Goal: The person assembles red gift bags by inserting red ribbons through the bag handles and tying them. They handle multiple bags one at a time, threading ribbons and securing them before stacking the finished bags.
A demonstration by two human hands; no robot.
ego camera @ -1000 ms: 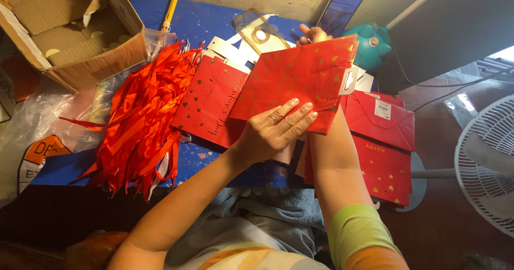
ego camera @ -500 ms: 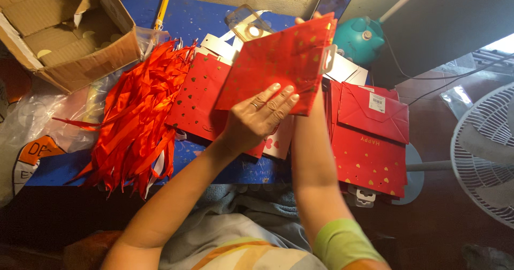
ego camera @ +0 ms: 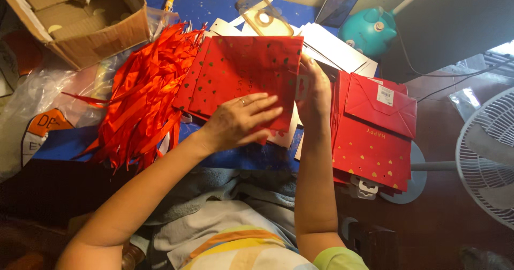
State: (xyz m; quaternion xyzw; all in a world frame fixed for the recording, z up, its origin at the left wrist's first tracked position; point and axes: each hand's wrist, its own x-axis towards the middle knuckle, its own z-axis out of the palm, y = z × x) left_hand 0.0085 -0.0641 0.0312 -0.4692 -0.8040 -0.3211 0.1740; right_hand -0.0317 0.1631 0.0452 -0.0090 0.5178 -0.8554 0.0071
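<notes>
Left grip (ego camera: 241, 123) spread flat on red gift bag (ego camera: 243, 72); right grip (ego camera: 315, 93) pinching bag's right edge; red ribbons (ego camera: 144, 93) beside.

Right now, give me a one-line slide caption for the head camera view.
Both hands, left hand flat and right hand at the edge, press a flat red paper gift bag beside a heap of red ribbons.

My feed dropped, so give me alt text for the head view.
Both hands press a flat red gift bag on a blue table: left hand flat on it, right hand at its edge. Red ribbons lie left, more red bags right.
</notes>
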